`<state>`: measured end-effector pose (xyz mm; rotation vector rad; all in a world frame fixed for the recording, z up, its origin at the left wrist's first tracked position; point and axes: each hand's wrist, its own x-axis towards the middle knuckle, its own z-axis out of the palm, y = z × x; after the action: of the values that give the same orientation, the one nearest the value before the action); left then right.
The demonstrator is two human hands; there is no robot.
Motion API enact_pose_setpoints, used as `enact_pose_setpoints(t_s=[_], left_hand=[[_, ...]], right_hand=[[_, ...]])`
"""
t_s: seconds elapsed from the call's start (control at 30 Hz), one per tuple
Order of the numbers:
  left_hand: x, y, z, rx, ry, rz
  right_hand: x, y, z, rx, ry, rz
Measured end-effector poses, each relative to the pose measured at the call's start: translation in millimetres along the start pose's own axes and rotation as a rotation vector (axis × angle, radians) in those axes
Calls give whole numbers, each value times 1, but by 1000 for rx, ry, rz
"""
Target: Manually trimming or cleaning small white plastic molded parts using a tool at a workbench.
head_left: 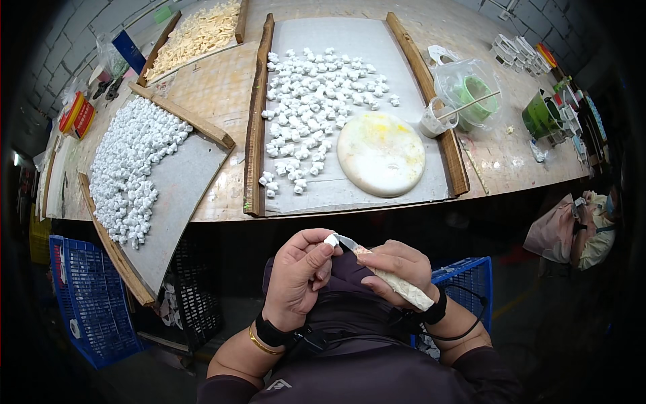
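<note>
Pinched between the thumb and forefinger of my left hand (pixel 303 266) is a small white knobbly piece (pixel 331 240). My right hand (pixel 400 269) grips a small knife (pixel 406 288) by its pale wrapped handle. The short metal blade reaches left, its tip at the white piece; I cannot tell if it presses in. Both hands are over my lap, just in front of the table edge. Many similar white pieces (pixel 313 101) lie spread on a paper-lined tray (pixel 330 34) with wooden side rails. A round whitish disc with yellow stains (pixel 381 155) rests on that tray's near right part.
A second tray (pixel 182 182), heaped with white pieces, juts past the table edge at left. Cream pieces (pixel 195 37) fill a tray behind. Plastic cup (pixel 437 118) with a stick and green bowl (pixel 478 97) stand right. Blue crates (pixel 94 296) flank me below.
</note>
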<state>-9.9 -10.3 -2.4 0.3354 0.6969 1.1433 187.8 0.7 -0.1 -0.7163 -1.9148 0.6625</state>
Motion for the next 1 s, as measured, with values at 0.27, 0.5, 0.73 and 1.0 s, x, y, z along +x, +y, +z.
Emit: enact_pose_setpoints(t_s=[0.27,0.5,0.73,1.0], left_hand=[[0,-1,-2,-9,-3,1],[0,-1,-1,-15,-10,-5],[0,-1,-1,-17,-11,-8],[0,-2,0,16,1,15]], right_hand=[[-5,-1,-3,-1,5,21],[-2,1,-1,10,4,-1],[-4,2,-1,-33,18,44],[-6,3,-1,-78,43,32]])
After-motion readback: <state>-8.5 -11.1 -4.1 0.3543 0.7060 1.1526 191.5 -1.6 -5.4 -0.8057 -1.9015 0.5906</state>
